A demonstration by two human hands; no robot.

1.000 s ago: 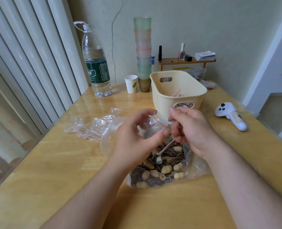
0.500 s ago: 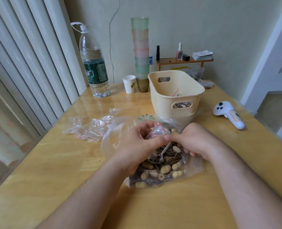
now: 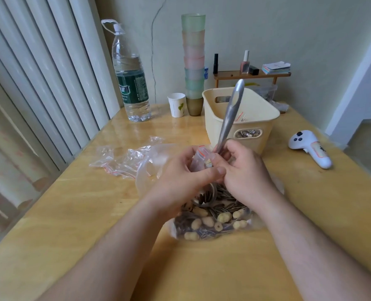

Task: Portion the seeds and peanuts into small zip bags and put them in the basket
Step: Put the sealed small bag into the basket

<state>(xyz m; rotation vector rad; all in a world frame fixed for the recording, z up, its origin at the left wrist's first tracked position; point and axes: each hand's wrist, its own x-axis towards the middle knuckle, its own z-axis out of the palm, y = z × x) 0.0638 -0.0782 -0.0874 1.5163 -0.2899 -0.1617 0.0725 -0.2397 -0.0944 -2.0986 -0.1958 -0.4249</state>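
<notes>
Table (image 3: 76, 224) of pale wood carries everything; all places below are given relative to the basket (image 3: 254, 135), which stands at the far centre.

Water bottle (image 3: 129, 83) stands far left of the basket, with a paper cup (image 3: 176, 104) and a tall stack of cups (image 3: 193, 61) between them. A white controller (image 3: 310, 151) lies to the right of the basket.

Big bag (image 3: 210, 222) of seeds and peanuts lies open on the near side of the basket, directly under both hands. Empty zip bags (image 3: 119, 158) lie to the near left of the basket.

Left hand (image 3: 180, 179) pinches the small zip bag (image 3: 203, 158) between thumb and curled fingers, holding its mouth up just in front of the basket's near wall. Right hand (image 3: 243, 170) touches the left and is clamped on the spoon (image 3: 230, 118) low on the handle. The spoon's long axis runs nearly upright, handle tip leaning away over the basket, bowl down at the seeds in the big bag, below the small bag's mouth.

Step in hand, judged: loading the small bag. Its mouth lies left of and above the spoon bowl, so the right hand is the nearer one for the lift and tip. A few seeds or a peanut appear to be inside the small bag; the amount cannot be told. Filled bags show through the basket's handle slot.
</notes>
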